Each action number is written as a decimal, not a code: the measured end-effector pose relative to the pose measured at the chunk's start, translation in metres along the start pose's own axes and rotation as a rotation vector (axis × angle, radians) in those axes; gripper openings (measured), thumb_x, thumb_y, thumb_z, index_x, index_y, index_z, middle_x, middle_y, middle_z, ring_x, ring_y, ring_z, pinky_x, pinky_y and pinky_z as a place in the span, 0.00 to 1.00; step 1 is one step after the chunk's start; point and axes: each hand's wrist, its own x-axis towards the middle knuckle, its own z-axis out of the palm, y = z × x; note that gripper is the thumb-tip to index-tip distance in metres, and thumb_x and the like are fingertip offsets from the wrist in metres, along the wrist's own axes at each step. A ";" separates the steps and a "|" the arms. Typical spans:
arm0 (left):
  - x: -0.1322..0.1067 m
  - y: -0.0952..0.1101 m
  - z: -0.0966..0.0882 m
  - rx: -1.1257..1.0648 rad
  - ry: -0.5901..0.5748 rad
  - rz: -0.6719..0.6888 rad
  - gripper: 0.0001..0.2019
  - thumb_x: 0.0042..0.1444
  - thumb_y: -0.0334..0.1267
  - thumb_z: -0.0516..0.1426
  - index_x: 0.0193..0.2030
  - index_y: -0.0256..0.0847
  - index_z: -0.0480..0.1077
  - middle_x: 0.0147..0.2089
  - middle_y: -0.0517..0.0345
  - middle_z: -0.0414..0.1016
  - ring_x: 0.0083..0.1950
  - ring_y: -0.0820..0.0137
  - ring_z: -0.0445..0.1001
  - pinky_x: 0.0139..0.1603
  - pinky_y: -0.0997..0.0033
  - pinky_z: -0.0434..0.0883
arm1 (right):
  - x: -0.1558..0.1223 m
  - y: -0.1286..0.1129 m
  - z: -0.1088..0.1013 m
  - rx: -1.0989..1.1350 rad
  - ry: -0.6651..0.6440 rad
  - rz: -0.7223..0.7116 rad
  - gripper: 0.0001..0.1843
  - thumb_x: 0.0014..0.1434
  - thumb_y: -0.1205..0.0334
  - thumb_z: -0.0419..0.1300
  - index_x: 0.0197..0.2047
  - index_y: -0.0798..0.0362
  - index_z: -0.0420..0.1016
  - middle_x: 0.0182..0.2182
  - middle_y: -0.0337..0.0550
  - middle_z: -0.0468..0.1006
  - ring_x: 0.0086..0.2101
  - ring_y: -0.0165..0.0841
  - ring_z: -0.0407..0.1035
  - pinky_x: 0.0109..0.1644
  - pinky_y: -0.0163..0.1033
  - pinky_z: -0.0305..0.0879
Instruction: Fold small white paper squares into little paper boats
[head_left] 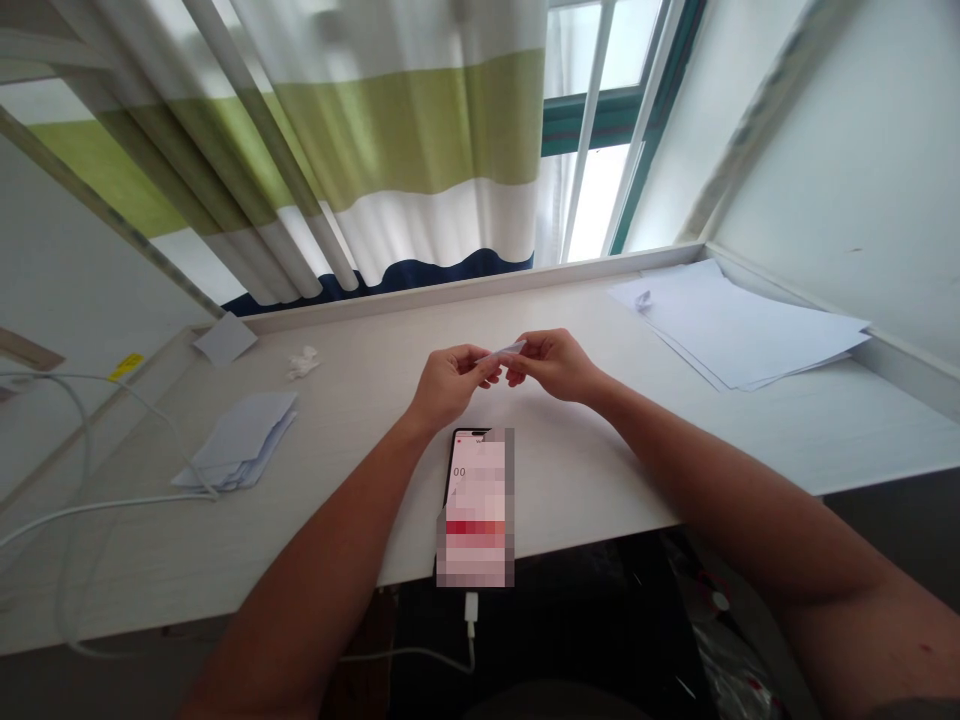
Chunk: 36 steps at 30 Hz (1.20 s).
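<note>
A long curtain (390, 130) of thin, softly pleated fabric hangs across the window, banded in white, olive green and navy, and a green-painted window frame (592, 120) shows beside it. Below it runs your smooth, matte white tabletop (600, 470), with a raised lip along its far edge. To the right lies a loose, slightly fanned stack of white paper sheets (742, 325), with a small crumpled scrap (642, 300) on top. To the left sits a thicker pile of folded paper (240, 440) with uneven, layered edges, and a white cable (97, 505) curves across the tabletop right up to it. A black-edged smartphone (475, 510) lies just in front of you, its screen pixelated and its lower end jutting past the near edge, with a white charging plug (471, 625) in that end. Farther back on the left are a small paper square (225, 338) and a crumpled white tissue (303, 362).

Your left hand (450, 385) and right hand (555, 365) meet above the phone, clear of the tabletop. The fingers (489, 372) of both are pinched together on a thin, pale strip (501, 351) — it looks like paper, though it is too small to be sure.
</note>
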 end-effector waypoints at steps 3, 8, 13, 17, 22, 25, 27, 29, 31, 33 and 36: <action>0.001 0.001 0.001 -0.013 0.015 0.017 0.21 0.52 0.53 0.74 0.37 0.36 0.82 0.31 0.52 0.84 0.32 0.68 0.80 0.38 0.66 0.78 | -0.001 0.000 0.002 0.013 0.019 -0.007 0.29 0.57 0.34 0.74 0.31 0.54 0.79 0.25 0.44 0.83 0.27 0.35 0.78 0.33 0.39 0.74; 0.003 0.000 0.005 0.013 0.031 0.046 0.19 0.54 0.52 0.73 0.35 0.37 0.79 0.29 0.54 0.82 0.30 0.69 0.79 0.37 0.68 0.77 | 0.002 0.003 0.008 0.098 -0.003 -0.014 0.30 0.59 0.32 0.71 0.33 0.53 0.76 0.23 0.41 0.81 0.25 0.33 0.77 0.32 0.39 0.74; 0.001 -0.007 0.006 0.210 0.129 0.125 0.14 0.60 0.49 0.68 0.35 0.39 0.79 0.30 0.54 0.82 0.31 0.69 0.80 0.36 0.69 0.76 | 0.005 0.010 0.012 0.179 0.012 0.055 0.33 0.56 0.29 0.73 0.36 0.54 0.76 0.26 0.40 0.80 0.26 0.33 0.79 0.32 0.40 0.78; -0.003 -0.005 0.009 0.361 0.180 0.214 0.10 0.63 0.46 0.66 0.39 0.41 0.82 0.38 0.53 0.87 0.37 0.67 0.82 0.40 0.67 0.78 | 0.006 0.013 0.012 0.239 0.078 0.048 0.31 0.55 0.33 0.75 0.40 0.54 0.79 0.30 0.42 0.82 0.26 0.33 0.79 0.32 0.40 0.79; -0.005 -0.001 0.014 0.188 0.097 0.137 0.15 0.65 0.49 0.64 0.43 0.39 0.83 0.40 0.50 0.87 0.40 0.64 0.85 0.39 0.66 0.80 | 0.005 0.010 0.008 0.269 0.095 0.038 0.24 0.57 0.42 0.76 0.44 0.54 0.80 0.30 0.41 0.83 0.26 0.31 0.77 0.33 0.41 0.79; -0.003 -0.001 0.013 0.047 0.071 0.052 0.15 0.61 0.49 0.67 0.44 0.38 0.83 0.39 0.49 0.87 0.38 0.64 0.85 0.39 0.65 0.81 | 0.004 0.008 0.006 0.235 0.072 0.048 0.22 0.58 0.49 0.75 0.49 0.55 0.81 0.31 0.39 0.83 0.26 0.30 0.77 0.34 0.40 0.79; -0.002 -0.001 0.010 -0.010 0.063 0.002 0.16 0.60 0.48 0.69 0.46 0.37 0.82 0.39 0.49 0.87 0.37 0.64 0.86 0.41 0.64 0.82 | 0.003 0.007 0.005 0.200 0.066 0.049 0.21 0.59 0.53 0.73 0.51 0.55 0.81 0.31 0.39 0.83 0.26 0.31 0.77 0.34 0.40 0.78; -0.002 -0.001 0.008 -0.034 0.055 -0.033 0.16 0.59 0.47 0.69 0.47 0.37 0.82 0.39 0.49 0.88 0.36 0.64 0.86 0.42 0.63 0.82 | 0.003 0.007 0.006 0.163 0.069 0.049 0.19 0.59 0.57 0.71 0.52 0.55 0.81 0.31 0.39 0.83 0.26 0.31 0.77 0.34 0.40 0.78; -0.002 -0.002 0.008 -0.024 0.046 -0.041 0.16 0.59 0.47 0.69 0.47 0.36 0.82 0.38 0.49 0.87 0.35 0.64 0.86 0.41 0.63 0.82 | 0.003 0.007 0.007 0.115 0.080 0.050 0.17 0.60 0.62 0.68 0.52 0.56 0.81 0.30 0.39 0.83 0.26 0.31 0.77 0.33 0.40 0.78; -0.002 -0.003 0.009 0.022 0.049 -0.025 0.16 0.60 0.46 0.69 0.48 0.36 0.81 0.37 0.49 0.87 0.35 0.64 0.86 0.40 0.63 0.82 | 0.002 0.007 0.009 0.056 0.100 0.051 0.16 0.59 0.66 0.65 0.51 0.56 0.81 0.29 0.40 0.83 0.26 0.31 0.77 0.32 0.39 0.77; -0.004 -0.004 0.012 0.125 0.052 0.010 0.15 0.59 0.45 0.70 0.48 0.38 0.82 0.35 0.52 0.87 0.35 0.63 0.86 0.40 0.65 0.81 | 0.002 0.007 0.012 -0.030 0.114 0.041 0.13 0.59 0.69 0.63 0.48 0.56 0.81 0.31 0.41 0.83 0.27 0.32 0.77 0.31 0.39 0.76</action>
